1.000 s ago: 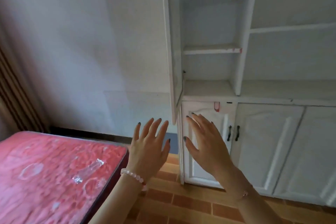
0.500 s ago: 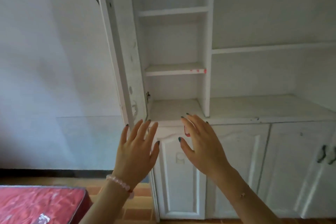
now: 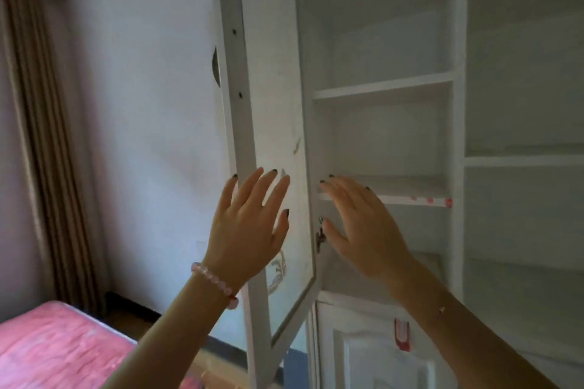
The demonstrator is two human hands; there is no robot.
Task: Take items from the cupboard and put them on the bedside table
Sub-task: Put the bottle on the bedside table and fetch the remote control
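Left hand (image 3: 249, 227), right hand (image 3: 363, 230) raised, fingers straight.

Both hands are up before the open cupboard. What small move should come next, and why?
Probably look further up or along the cupboard shelves before reaching: the left hand and right hand are open and hold nothing, and no item shows on the shelves in view.

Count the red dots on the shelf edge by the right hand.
3 red dots, in a row at the right end of the shelf edge: left, middle, right. The right hand covers the edge's left part, so more may be hidden.
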